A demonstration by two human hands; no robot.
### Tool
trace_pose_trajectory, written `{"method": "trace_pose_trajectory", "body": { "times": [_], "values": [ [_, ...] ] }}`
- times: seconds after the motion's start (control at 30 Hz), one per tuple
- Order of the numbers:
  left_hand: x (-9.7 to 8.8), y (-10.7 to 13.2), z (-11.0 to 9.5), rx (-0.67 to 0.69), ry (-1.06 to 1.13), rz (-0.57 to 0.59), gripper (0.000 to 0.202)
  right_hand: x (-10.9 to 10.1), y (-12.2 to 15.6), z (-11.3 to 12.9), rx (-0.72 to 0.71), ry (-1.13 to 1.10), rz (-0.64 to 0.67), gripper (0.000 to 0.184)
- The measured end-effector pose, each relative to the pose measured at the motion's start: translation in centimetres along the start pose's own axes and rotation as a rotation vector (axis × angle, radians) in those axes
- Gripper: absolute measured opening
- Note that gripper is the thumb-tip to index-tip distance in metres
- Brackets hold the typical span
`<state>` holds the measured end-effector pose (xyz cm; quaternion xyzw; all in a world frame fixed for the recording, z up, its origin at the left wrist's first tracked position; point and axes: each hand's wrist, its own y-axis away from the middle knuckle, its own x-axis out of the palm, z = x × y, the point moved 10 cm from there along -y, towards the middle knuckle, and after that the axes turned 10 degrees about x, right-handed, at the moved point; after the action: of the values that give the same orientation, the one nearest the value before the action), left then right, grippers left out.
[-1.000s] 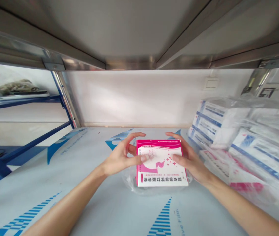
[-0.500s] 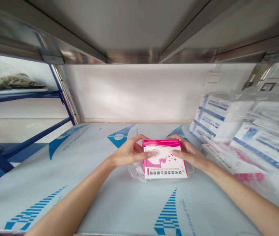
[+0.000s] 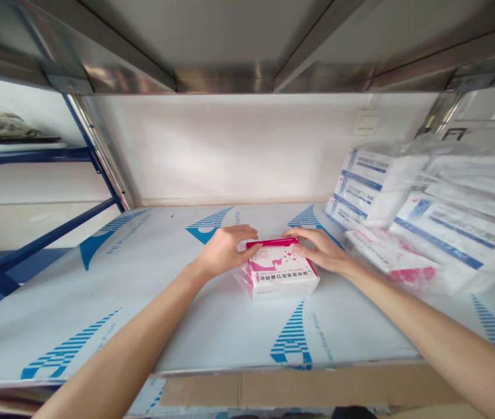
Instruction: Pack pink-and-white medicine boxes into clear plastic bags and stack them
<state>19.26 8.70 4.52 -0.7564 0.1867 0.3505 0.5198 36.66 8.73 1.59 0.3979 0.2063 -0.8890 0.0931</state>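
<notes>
A pink-and-white medicine box (image 3: 280,265) rests on the film-covered shelf (image 3: 177,314), its printed face up and slightly tilted toward me. Clear plastic wrap (image 3: 242,280) shows along its left side. My left hand (image 3: 228,249) grips the box's left far corner, thumb on the top face and fingers bent behind. At the opposite corner, my right hand (image 3: 323,250) has its thumb on the top face and its fingers along the far edge. The fingertips behind the box are partly hidden.
Plastic-wrapped white-and-blue boxes (image 3: 448,233) are stacked at the right, with another pink-and-white box (image 3: 391,253) in front. A metal shelf (image 3: 225,46) hangs low overhead. Blue rack bars (image 3: 59,233) stand left, and a wall switch (image 3: 366,122) is behind.
The medicine box has come down flatter onto the shelf, still between both hands. My view has shifted, so the shelf's front edge and cardboard beneath it now show.
</notes>
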Motion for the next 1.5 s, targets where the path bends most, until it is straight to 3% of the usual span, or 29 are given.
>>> {"method": "trace_pose_trajectory", "body": {
  "times": [0.1, 0.23, 0.37, 0.47, 0.6, 0.7, 0.8, 0.87, 0.93, 1.0, 1.1, 1.17, 1.3, 1.37, 1.43, 1.5],
  "values": [
    [-0.4, -0.5, -1.2, 0.092, -0.077, 0.071, 0.022, -1.4, 0.5, 1.0, -0.056, 0.2, -0.142, 0.033],
    [-2.3, -1.2, -2.2, 0.127, -0.178, 0.15, 0.025, -2.7, 1.8, 2.7, -0.199, 0.374, -0.247, 0.025],
    [-3.2, -1.3, -2.9, 0.125, -0.171, 0.243, 0.026, -3.9, 2.6, 4.3, -0.305, 0.4, -0.332, 0.016],
    [-3.9, -1.2, -3.2, 0.099, -0.049, 0.251, 0.039, -4.5, 2.4, 4.9, -0.291, 0.335, -0.306, 0.02],
    [-5.5, -1.3, -3.1, 0.035, 0.346, 0.163, 0.04, -5.8, 2.7, 3.7, -0.053, 0.262, -0.283, 0.012],
    [-6.2, -1.5, -3.5, 0.065, 0.579, 0.108, 0.042, -5.6, 4.0, 1.5, 0.221, 0.183, -0.145, 0.046],
    [-5.4, -1.4, -4.2, 0.114, 0.498, 0.192, 0.034, -6.4, 5.5, 0.5, 0.38, 0.034, -0.114, 0.047],
    [-4.9, -1.1, -4.5, 0.11, 0.338, 0.273, 0.028, -8.0, 6.1, 0.7, 0.434, -0.052, -0.185, 0.035],
    [-5.2, -1.0, -4.9, 0.115, 0.269, 0.301, 0.035, -9.9, 6.3, 1.5, 0.459, -0.091, -0.275, 0.028],
    [-6.3, -1.2, -5.7, 0.143, 0.36, 0.282, 0.046, -11.6, 6.0, 3.0, 0.459, -0.098, -0.335, 0.028],
    [-7.2, -2.1, -6.0, 0.13, 0.68, 0.263, 0.047, -12.5, 4.8, 5.1, 0.458, -0.179, -0.309, 0.028],
    [-6.9, -2.9, -4.6, 0.006, 0.927, 0.206, 0.045, -12.6, 3.9, 5.9, 0.467, -0.297, -0.313, 0.028],
    [-5.0, -3.9, -0.1, -0.386, 1.362, -0.09, 0.036, -12.2, 2.2, 6.1, 0.462, -0.508, -0.377, 0.025],
    [-3.9, -3.5, 0.9, -0.513, 1.495, -0.179, 0.038, -12.2, 1.6, 6.0, 0.438, -0.584, -0.427, 0.022],
    [-3.5, -2.8, 0.8, -0.539, 1.57, -0.195, 0.04, -12.2, 1.2, 6.0, 0.395, -0.664, -0.479, 0.018],
    [-3.9, -2.0, 0.2, -0.462, 1.588, -0.199, 0.035, -11.9, 0.8, 6.0, 0.359, -0.737, -0.496, 0.016]
  ]
}}
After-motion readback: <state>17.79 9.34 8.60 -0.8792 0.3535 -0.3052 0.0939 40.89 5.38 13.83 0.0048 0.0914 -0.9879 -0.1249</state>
